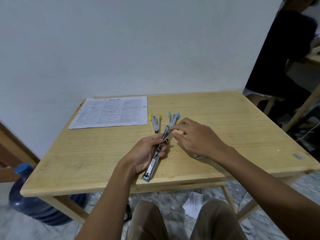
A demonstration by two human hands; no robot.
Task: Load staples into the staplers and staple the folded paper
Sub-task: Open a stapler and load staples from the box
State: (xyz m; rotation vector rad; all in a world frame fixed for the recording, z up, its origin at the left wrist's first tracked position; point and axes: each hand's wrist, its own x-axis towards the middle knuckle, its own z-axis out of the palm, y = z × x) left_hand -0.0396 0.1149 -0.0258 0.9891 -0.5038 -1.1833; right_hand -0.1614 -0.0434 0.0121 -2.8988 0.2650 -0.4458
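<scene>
My left hand [147, 153] grips a green stapler [156, 156] that is swung fully open into one long metal strip, its green end near the table's front edge. My right hand [194, 135] hovers at the strip's far tip, thumb and forefinger pinched there; whether staples sit between them is too small to tell. A yellow stapler [155, 121] and a blue stapler [173, 118] lie open on the table just beyond. A printed paper [110, 111] lies flat at the back left. A small white box [199, 156] peeks out under my right wrist.
The wooden table [242, 122] stands against a white wall. A blue water jug [34, 196] sits on the floor at the left. Crumpled paper [194, 203] lies under the table. Another person sits at the far right [284, 58].
</scene>
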